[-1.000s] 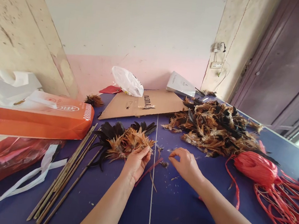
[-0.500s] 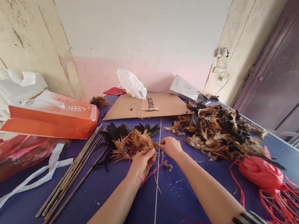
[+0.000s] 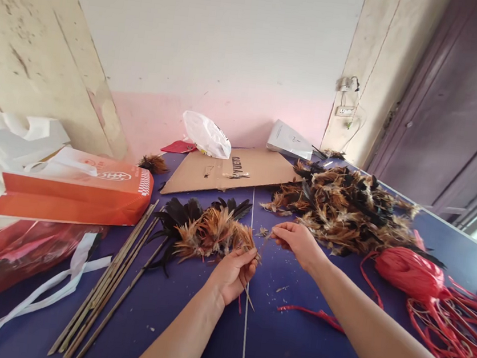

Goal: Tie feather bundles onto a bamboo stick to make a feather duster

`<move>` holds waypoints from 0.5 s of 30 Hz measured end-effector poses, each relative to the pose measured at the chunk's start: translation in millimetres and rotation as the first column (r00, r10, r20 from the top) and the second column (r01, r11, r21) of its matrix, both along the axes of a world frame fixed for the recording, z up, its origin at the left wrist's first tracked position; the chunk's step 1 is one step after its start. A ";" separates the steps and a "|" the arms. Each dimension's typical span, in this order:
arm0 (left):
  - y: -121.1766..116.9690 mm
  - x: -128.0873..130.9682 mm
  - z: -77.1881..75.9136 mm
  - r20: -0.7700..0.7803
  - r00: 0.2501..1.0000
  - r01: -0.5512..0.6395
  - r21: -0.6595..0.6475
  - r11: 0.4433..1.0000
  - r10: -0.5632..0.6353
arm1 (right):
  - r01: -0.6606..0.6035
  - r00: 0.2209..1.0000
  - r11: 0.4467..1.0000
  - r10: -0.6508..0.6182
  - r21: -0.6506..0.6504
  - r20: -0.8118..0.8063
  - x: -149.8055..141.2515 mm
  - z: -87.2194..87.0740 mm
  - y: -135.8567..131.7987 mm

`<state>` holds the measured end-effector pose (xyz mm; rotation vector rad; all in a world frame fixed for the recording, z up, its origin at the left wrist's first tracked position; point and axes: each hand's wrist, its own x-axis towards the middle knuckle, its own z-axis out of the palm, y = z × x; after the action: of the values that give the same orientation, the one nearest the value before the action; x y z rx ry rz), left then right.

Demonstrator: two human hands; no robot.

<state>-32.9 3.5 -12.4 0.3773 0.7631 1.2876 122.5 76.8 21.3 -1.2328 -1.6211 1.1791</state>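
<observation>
My left hand (image 3: 233, 275) is closed in a pinch on the base of a small bunch of brown feathers (image 3: 244, 237). A thin stem and a bit of pink string hang below its fingers. Just right of it, my right hand (image 3: 299, 244) pinches something thin and brownish, perhaps a feather or a strip; its kind is not clear. Beyond my left hand, a row of brown feather tufts (image 3: 207, 230) lies on the blue table, with long black feathers (image 3: 178, 217) at its left end.
At right lie a large heap of feathers (image 3: 347, 208) and a bundle of red plastic string (image 3: 409, 270). Thin sticks (image 3: 110, 279), white strips (image 3: 48, 295) and an orange paper bag (image 3: 77, 195) are at left. Flat cardboard (image 3: 230, 172) lies at the back; a red string piece (image 3: 313, 313) lies nearer.
My right hand has moved away to the right from my left, with the thin piece in its pinch. My left hand has shifted slightly right and down, still on the feathers.
</observation>
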 end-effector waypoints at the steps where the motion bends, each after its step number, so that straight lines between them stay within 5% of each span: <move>1: -1.5 2.5 -0.2 0.004 1.000 0.026 -0.006 1.000 -0.026 | 0.036 0.998 0.999 -0.037 -0.012 -0.058 4.3 -1.3 -6.9; 3: -4.2 6.9 -0.3 0.007 0.998 0.064 -0.013 0.998 -0.064 | 0.124 0.945 0.987 -0.148 -0.099 -0.293 10.6 -5.7 -17.1; 6: -6.9 11.3 -0.8 -0.002 0.996 0.086 -0.019 0.996 -0.086 | 0.111 0.650 0.918 -0.358 -0.382 -0.671 14.9 -13.2 -23.0; 8: -7.5 13.1 -1.8 -0.016 0.996 0.087 -0.024 0.996 -0.088 | 0.034 0.541 0.871 -0.429 -0.491 -0.723 14.4 -16.8 -24.7; 15: -7.2 18.8 -3.7 -0.192 0.981 0.035 0.072 0.997 -0.020 | -0.294 0.578 0.718 -0.393 -0.631 -0.715 -5.2 -20.5 -51.5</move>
<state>-14.1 -3.7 -16.1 0.5763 0.8696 1.2682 117.3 25.3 0.8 -0.8489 -0.3696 2.0436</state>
